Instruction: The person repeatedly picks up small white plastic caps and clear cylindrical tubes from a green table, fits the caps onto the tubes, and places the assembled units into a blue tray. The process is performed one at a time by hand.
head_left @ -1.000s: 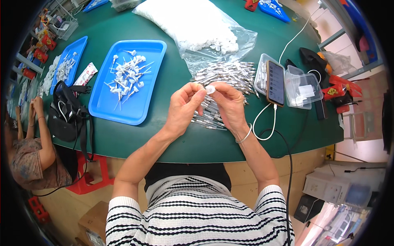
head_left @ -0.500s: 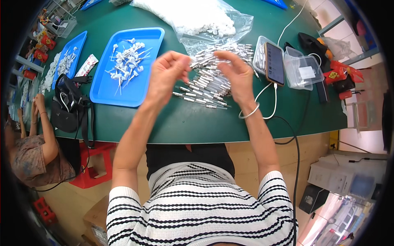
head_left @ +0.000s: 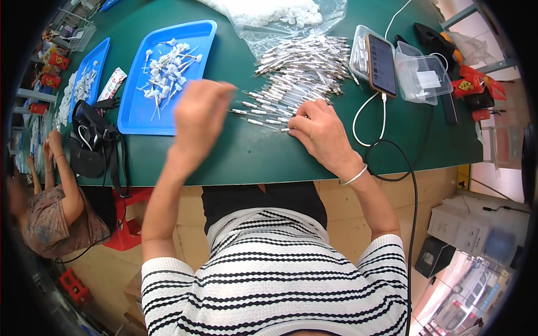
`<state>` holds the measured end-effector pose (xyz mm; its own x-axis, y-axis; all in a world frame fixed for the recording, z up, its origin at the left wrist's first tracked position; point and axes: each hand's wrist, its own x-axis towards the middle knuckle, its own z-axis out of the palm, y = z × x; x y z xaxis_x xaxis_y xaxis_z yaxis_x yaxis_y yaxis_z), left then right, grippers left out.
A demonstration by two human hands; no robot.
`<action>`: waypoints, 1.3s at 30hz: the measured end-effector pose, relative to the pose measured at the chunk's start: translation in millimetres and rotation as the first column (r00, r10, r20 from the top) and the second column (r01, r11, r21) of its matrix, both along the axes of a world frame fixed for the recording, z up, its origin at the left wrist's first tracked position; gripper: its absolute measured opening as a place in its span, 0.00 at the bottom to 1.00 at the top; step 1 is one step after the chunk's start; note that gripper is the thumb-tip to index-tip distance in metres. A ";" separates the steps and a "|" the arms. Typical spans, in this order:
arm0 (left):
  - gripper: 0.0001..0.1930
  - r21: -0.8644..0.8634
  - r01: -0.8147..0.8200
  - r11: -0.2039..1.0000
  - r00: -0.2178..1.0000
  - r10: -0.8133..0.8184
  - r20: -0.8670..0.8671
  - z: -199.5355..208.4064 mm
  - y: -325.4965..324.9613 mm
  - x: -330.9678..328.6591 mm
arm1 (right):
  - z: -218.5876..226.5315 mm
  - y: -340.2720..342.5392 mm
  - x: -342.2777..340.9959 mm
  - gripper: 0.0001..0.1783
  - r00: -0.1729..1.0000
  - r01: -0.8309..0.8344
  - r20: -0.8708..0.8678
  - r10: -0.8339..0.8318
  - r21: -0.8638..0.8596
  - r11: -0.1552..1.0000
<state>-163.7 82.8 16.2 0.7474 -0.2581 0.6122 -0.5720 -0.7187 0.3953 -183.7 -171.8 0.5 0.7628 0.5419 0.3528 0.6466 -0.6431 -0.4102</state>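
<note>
At the near edge of the loose pile on the bench (head_left: 246, 162), the right hand (head_left: 320, 130) reaches the ends of the slim rods (head_left: 305, 73), its thumb and forefinger close together; whether its grip is clamped on one I cannot tell. The left hand (head_left: 197, 115) is blurred, between the pile and the large blue tray (head_left: 128, 115), its fingers drawn together; whether that grip has anything in it I cannot tell.

The nearest rods lie flat, long axes running roughly left to right, thin tips pointing left and right-hand ends slanting toward the person. Farther back they cross at mixed angles, many rising to the right.

The large tray carries a heap of white-headed pieces (head_left: 166, 70), their thin stems pointing several ways. A second blue tray (head_left: 103, 51) at the left bears similar pieces. Beyond the pile, a clear bag (head_left: 330, 19) contains small white parts (head_left: 286, 12). A clear box (head_left: 360, 35), partly behind the phone (head_left: 382, 64), holds more rods.

The rods look silvery, with whitish, translucent stretches.
</note>
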 end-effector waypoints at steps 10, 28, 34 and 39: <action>0.07 -0.046 0.220 0.974 0.937 -0.224 -0.267 -9.4 -53.6 -15.1 | 7.0 1.2 -2.3 0.04 0.985 0.031 0.170 -0.025 -0.035 0.999; 0.07 -0.509 0.195 0.838 0.428 -0.540 -0.725 39.4 -67.8 65.8 | 43.9 -25.5 47.3 0.14 0.953 0.160 -0.296 0.060 0.662 0.733; 0.07 -0.458 0.223 0.861 0.566 -0.496 -0.658 31.5 -90.8 130.6 | 24.9 -36.7 57.4 0.06 0.923 0.319 -0.381 0.054 0.835 0.449; 0.07 0.029 0.124 0.992 0.972 -0.116 -0.204 -35.9 -117.8 215.1 | 16.3 -41.0 67.5 0.10 0.932 0.348 -0.362 -0.025 0.875 0.336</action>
<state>51.4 -35.0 -19.7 0.8162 -0.3752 0.4394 -0.5668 -0.6679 0.4824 -116.2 -212.8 16.8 0.9350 -0.1686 0.3120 0.3376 0.1541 -0.9286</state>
